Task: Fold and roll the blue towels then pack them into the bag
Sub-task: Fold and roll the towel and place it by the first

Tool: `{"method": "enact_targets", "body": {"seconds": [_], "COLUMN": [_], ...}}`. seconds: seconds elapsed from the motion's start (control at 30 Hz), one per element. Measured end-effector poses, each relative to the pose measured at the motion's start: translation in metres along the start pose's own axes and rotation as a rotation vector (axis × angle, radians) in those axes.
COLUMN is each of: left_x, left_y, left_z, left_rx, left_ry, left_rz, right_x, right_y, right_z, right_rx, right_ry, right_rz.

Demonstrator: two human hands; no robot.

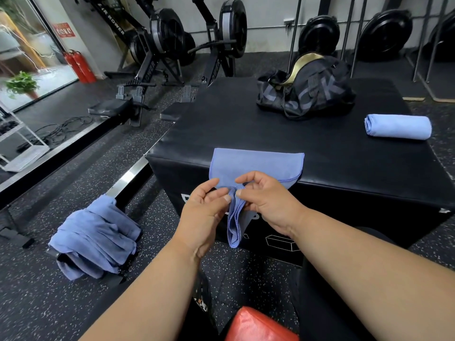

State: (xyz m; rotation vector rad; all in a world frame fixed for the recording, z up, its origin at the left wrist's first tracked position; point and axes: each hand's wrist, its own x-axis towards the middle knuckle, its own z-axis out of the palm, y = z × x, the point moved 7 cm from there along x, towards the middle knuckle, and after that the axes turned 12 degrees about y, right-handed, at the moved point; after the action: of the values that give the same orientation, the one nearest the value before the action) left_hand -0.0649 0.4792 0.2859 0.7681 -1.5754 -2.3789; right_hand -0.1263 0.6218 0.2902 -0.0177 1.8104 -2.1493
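Observation:
A blue towel (256,163) lies partly on the front edge of the black padded box (307,134), its near end hanging down the box's front. My left hand (206,207) and my right hand (266,200) both pinch the hanging edges together at the box's front. A rolled blue towel (398,126) rests on the box at the right. The black duffel bag (307,89) sits open at the back of the box. A heap of unfolded blue towels (96,237) lies over a low seat on the floor to the left.
Two rowing machines (157,45) stand behind the box on the speckled rubber floor. Red fire extinguishers (80,66) stand by the glass door at left. A white shelf (17,139) is at far left. A red object (256,326) sits by my legs.

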Motion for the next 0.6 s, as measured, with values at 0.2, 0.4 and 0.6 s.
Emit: {"method": "enact_targets", "body": {"seconds": [0.2, 0.4, 0.6], "left_x": [-0.0027, -0.0029, -0.0038], "left_y": [0.0035, -0.0012, -0.0013], "left_z": [0.0055, 0.0052, 0.0004], "left_rx": [0.060, 0.072, 0.256], "left_ry": [-0.028, -0.030, -0.012], "left_rz": [0.011, 0.038, 0.144], "right_x": [-0.0003, -0.0044, -0.0086], "right_y": [-0.0006, -0.0032, 0.0004], "right_z": [-0.0007, -0.0018, 0.0032], "right_rx": [-0.010, 0.055, 0.084], "right_ry": [-0.018, -0.040, -0.131], "right_rz": [0.001, 0.073, 0.125]}}
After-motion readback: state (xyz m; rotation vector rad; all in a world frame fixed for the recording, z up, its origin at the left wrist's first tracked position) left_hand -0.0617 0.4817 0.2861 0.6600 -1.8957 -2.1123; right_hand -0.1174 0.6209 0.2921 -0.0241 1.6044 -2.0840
